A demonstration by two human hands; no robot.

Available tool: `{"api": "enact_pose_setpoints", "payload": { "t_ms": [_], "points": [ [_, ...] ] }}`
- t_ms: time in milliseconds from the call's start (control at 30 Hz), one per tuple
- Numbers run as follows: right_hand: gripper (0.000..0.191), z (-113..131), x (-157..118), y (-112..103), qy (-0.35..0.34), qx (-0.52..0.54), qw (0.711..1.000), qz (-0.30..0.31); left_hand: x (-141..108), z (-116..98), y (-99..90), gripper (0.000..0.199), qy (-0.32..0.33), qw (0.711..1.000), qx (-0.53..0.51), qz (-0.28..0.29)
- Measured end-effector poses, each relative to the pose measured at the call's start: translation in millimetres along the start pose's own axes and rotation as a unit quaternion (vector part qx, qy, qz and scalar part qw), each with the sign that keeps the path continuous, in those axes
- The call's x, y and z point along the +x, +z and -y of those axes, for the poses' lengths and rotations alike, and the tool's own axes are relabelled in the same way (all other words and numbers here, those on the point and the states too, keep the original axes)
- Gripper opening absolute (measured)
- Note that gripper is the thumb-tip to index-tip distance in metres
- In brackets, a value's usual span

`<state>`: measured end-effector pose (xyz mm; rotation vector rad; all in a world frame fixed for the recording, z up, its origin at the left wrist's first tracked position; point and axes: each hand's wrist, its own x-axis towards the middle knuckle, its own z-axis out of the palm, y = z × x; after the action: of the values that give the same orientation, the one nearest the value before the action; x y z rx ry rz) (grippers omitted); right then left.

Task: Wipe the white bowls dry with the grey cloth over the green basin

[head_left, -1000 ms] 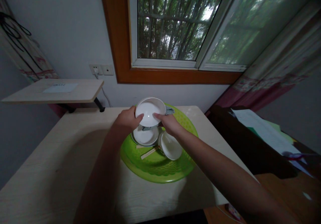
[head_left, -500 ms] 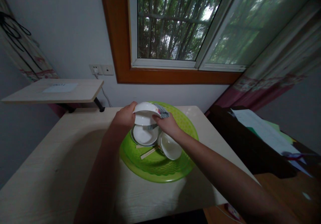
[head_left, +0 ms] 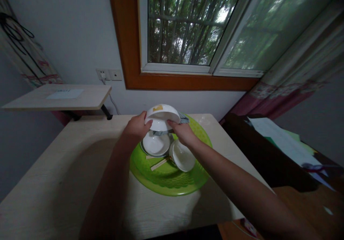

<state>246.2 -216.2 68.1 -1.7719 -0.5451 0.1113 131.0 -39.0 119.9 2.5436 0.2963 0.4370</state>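
A white bowl [head_left: 162, 116] with a yellow mark on its outside is held tilted between both my hands, above the other dishes. My left hand [head_left: 136, 127] grips its left side, thumb at the rim. My right hand [head_left: 182, 129] grips its right side, with a grey cloth [head_left: 183, 118] between the fingers and the bowl's back; part of the cloth is hidden. Below, a second white bowl [head_left: 156, 144] sits upright in the green basket [head_left: 172, 190]. Another white bowl [head_left: 184, 156] leans to its right. Light wooden chopsticks [head_left: 159, 163] lie in front of them.
The basket stands on a pale wooden table [head_left: 80, 182]. A small raised shelf [head_left: 59, 96] with a paper sheet stands at the back left. Behind the table are a wall and a window [head_left: 188, 25]. Papers [head_left: 285, 139] lie on a dark surface at the right.
The held bowl has turned, so a yellow mark shows on its outside where a reddish one was. Both hands and the cloth have shifted slightly right. The dishes below stay put.
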Motion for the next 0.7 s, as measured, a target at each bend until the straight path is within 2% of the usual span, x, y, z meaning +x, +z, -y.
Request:
{"api": "enact_pose_setpoints", "payload": {
  "t_ms": [100,167,233,333,433,600,700],
  "points": [
    [0.026,-0.4,-7.9,7.4,0.122,0.097,0.988,0.01,-0.4,-2.8,0.1,0.035,-0.018,1.0,0.002,0.012],
    [0.023,1.4,-11.2,9.4,0.154,0.114,0.981,0.02,-0.6,-3.5,-0.7,0.037,-0.014,1.0,-0.002,0.018],
    [0.021,3.5,-11.8,8.3,0.126,0.085,0.988,0.025,-1.5,-2.5,-2.0,0.041,-0.001,1.0,-0.014,0.022],
    [0.021,5.5,-10.4,3.8,0.036,-0.029,0.999,0.016,-4.3,1.1,-3.7,0.046,0.017,0.999,-0.022,0.031],
    [0.021,7.9,-11.4,0.3,-0.015,-0.118,0.993,0.008,-7.8,3.3,-5.4,0.049,0.024,0.999,-0.003,0.033],
    [0.023,16.7,-17.9,-0.9,-0.089,-0.176,0.98,0.036,-12.5,1.2,-9.5,0.054,0.028,0.999,0.019,0.037],
    [0.026,21.0,-18.6,-0.4,-0.102,-0.229,0.966,0.06,-12.7,2.1,-10.1,0.054,0.031,0.998,0.019,0.054]
  ]
}}
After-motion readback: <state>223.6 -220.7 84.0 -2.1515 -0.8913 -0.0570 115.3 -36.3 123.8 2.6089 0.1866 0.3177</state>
